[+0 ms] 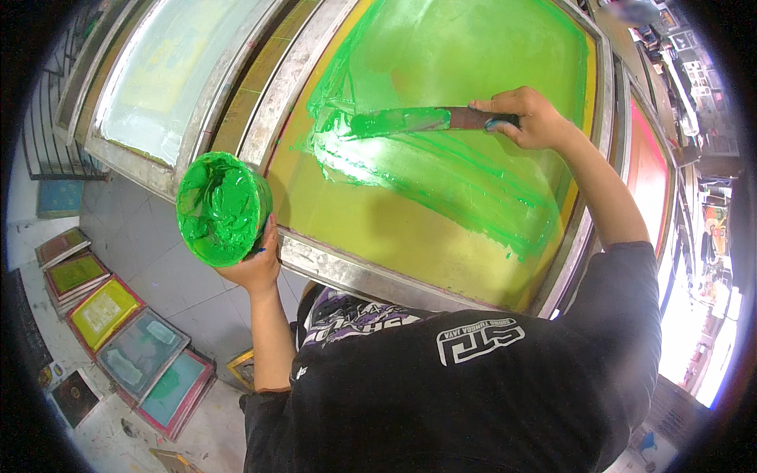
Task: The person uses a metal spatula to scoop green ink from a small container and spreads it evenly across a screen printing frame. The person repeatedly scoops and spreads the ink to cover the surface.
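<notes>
My left hand (259,264) is closed around the side of a round tub (223,209) tilted toward me. Thick green ink coats its inside and rim. Gripped in my right hand (527,118) is an ink spatula (402,121), a long flat blade smeared green, lying over the mesh of a screen printing frame (355,272). A glossy heap of green ink (339,158) sits by the blade's left end. From there a broad green smear runs down to the right, and green ink also covers the upper mesh. The tub is at the frame's lower left corner.
Another framed screen (150,87) with a pale coating lies to the left, and one with a pink-red mesh (650,158) to the right. Several small coloured screens (106,311) rest on the floor at lower left. A metal rack (55,134) stands at far left.
</notes>
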{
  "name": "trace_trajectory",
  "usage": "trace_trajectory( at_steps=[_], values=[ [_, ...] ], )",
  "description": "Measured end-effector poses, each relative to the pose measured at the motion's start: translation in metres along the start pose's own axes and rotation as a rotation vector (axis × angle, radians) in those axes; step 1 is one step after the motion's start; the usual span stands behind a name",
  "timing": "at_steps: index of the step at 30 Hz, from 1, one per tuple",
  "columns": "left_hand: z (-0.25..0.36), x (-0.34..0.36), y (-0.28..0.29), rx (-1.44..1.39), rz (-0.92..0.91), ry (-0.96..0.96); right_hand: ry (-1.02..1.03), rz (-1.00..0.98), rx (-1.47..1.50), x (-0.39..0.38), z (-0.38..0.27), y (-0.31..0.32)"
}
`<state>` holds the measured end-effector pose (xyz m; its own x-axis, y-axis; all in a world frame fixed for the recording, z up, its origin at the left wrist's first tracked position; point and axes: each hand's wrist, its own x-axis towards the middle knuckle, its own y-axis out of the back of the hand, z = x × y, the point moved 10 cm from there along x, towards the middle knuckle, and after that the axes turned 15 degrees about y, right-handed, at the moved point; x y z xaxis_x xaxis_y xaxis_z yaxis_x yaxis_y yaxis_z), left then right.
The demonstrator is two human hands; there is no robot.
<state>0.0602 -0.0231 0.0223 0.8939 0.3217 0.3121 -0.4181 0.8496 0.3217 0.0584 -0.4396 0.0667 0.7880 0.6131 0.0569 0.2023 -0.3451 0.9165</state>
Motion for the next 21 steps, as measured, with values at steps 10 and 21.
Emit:
trace_trajectory(
  at_steps=[10, 21],
  values=[
    [0.011, 0.002, -0.004, -0.134, -0.057, 0.015, -0.096, 0.204, 0.26, 0.03, 0.039, 0.014],
    [0.007, -0.002, -0.002, 0.007, -0.043, -0.009, 0.116, 0.067, -0.069, 0.055, 0.037, 0.01]
  ],
)
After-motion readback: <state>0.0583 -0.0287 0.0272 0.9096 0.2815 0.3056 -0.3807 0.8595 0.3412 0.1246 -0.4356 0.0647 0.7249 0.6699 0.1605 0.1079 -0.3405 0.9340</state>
